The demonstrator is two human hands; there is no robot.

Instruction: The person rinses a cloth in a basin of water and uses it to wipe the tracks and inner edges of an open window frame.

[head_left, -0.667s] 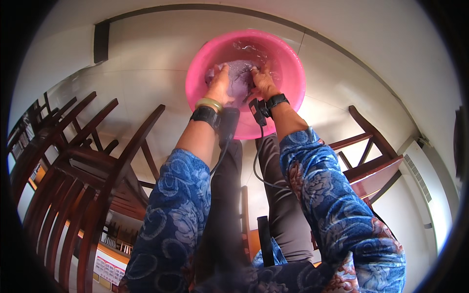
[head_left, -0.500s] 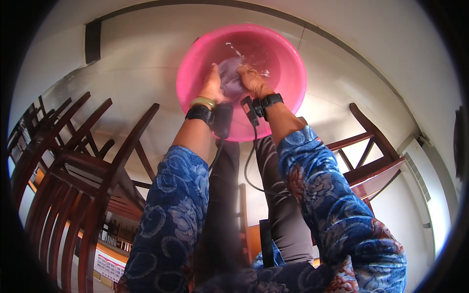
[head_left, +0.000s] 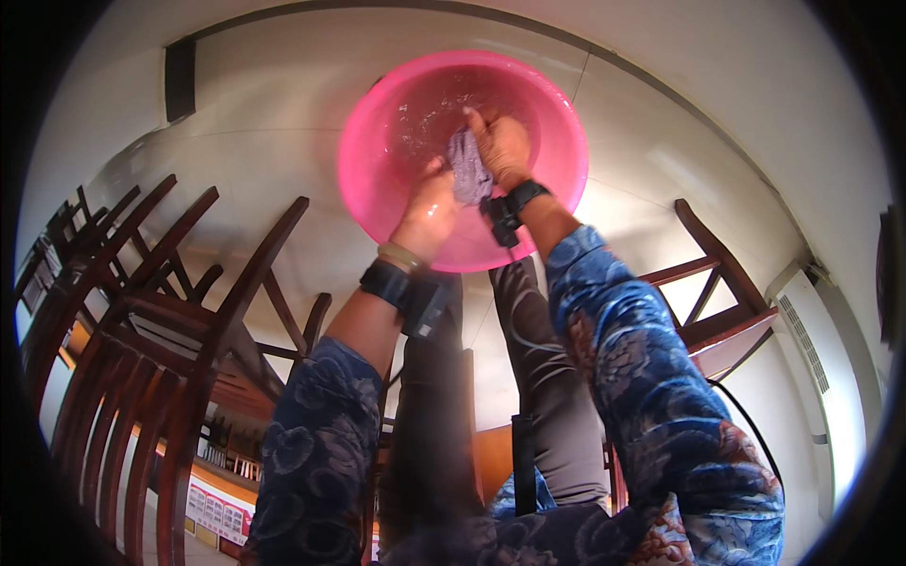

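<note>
A bright pink plastic basin (head_left: 371,141) sits on the floor in front of my feet, with water (head_left: 415,118) inside. My left hand (head_left: 430,203) is closed on the lower end of a bunched grey-purple cloth (head_left: 469,165) over the basin. Above it and to the right, my right hand (head_left: 502,146) grips the cloth's upper end, thumb pointing up. Both wrists carry black strapped devices with cables, and a pale bangle (head_left: 400,255) is on my left wrist.
Dark wooden chairs crowd the left (head_left: 146,368) and another chair (head_left: 717,311) stands on the right. My legs (head_left: 528,377) in dark trousers are below the basin. A pale wall-side unit (head_left: 821,368) is at the far right, and a dark floor border runs behind the basin.
My left hand has moved down toward me, while my right hand has shifted up and right. The cloth between them is now gathered into a narrower bunch.
</note>
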